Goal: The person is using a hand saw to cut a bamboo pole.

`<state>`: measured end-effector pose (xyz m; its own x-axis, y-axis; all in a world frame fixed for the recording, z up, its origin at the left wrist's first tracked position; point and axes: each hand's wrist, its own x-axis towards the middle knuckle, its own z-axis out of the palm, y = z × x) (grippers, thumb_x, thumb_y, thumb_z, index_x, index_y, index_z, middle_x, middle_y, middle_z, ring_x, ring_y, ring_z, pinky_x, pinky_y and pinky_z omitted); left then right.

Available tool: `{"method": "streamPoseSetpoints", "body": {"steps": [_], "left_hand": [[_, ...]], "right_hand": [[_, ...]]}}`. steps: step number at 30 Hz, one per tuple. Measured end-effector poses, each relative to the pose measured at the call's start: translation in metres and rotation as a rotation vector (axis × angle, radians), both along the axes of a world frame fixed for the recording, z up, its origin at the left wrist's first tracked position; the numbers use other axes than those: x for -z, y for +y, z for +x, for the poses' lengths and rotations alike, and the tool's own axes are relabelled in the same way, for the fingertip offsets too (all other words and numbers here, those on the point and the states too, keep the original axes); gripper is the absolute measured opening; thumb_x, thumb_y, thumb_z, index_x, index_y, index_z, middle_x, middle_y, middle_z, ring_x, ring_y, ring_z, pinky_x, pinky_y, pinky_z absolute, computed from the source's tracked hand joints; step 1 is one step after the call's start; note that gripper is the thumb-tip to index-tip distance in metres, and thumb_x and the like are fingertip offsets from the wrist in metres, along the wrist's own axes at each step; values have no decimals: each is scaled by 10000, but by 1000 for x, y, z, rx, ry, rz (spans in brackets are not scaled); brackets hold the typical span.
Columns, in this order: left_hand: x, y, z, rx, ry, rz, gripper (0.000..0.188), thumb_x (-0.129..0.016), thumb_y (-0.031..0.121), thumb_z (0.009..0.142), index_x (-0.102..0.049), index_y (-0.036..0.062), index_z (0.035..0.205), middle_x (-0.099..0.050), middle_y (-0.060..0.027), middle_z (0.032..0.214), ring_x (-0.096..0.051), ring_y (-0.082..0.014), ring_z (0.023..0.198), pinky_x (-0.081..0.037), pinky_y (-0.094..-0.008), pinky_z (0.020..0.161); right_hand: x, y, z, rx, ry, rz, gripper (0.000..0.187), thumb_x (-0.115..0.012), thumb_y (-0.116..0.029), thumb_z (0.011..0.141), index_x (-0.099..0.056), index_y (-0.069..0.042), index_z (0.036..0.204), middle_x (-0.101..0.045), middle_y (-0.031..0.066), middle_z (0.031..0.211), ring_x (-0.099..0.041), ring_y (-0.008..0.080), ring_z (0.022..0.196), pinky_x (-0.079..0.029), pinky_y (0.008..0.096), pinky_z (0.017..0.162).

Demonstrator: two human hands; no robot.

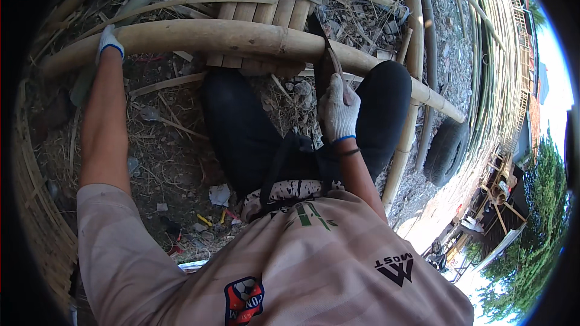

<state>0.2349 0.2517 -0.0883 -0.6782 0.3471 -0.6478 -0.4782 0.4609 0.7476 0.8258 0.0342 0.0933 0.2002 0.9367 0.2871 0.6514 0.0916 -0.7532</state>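
Note:
A thick, pale bamboo pole (199,35) runs across in front of me, over a low bench of bamboo slats (260,9). My left hand (110,43), in a white knit glove with a blue cuff, rests around the pole's left part, its fingers partly hidden behind it. In a matching glove, my right hand (341,108) is closed around the handle of a long dark-bladed cutting tool (325,66). Its blade lies across the pole, broader near the hand and narrower beyond. Teeth, if any, cannot be made out. My dark-trousered knees bend at either side, the right one against the pole.
A black tire (447,152) lies under the pole's right end. Another bamboo pole (400,145) runs lengthwise at the right, with long bamboo stacked (492,78) farther out. Straw, bamboo scraps and a yellow-handled tool (205,220) litter the ground. Split bamboo (45,205) lies along the left.

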Motion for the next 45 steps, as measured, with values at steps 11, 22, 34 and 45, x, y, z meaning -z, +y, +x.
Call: {"method": "streamPoseSetpoints", "body": {"steps": [11, 22, 34, 45], "left_hand": [[-44, -9, -5, 29, 62, -123, 707, -686, 452, 912, -498, 2, 1424, -629, -183, 1324, -663, -280, 1096, -508, -395, 985], [-22, 7, 15, 9, -34, -38, 700, -684, 452, 907, -505, 21, 1428, -617, -189, 1343, -643, -291, 1152, -494, -409, 1008], [-32, 10, 109, 41, -208, -111, 698, -639, 469, 937, -486, 12, 1442, -615, -213, 1354, -631, -325, 1188, -468, -403, 1052], [0, -10, -16, -17, -47, 38, 781, -698, 484, 891, -475, -6, 1458, -628, -176, 1325, -660, -283, 1114, -513, -398, 994]], "right_hand": [[-69, -25, -16, 237, 632, -690, 352, -612, -391, 1039, -549, -109, 838, -443, -25, 577, -411, 79, 424, -346, 252, 386], [-54, -15, -15, 286, 694, -655, 363, -617, -407, 1035, -557, -116, 826, -468, -39, 582, -426, 74, 422, -361, 252, 393], [-52, -11, 18, 355, 652, -693, 374, -613, -383, 1037, -605, -66, 839, -542, -25, 644, -522, 86, 513, -421, 263, 467], [12, -42, -18, 284, 634, -543, 349, -601, -350, 1045, -586, -80, 825, -521, -22, 621, -494, 81, 495, -382, 265, 459]]}}
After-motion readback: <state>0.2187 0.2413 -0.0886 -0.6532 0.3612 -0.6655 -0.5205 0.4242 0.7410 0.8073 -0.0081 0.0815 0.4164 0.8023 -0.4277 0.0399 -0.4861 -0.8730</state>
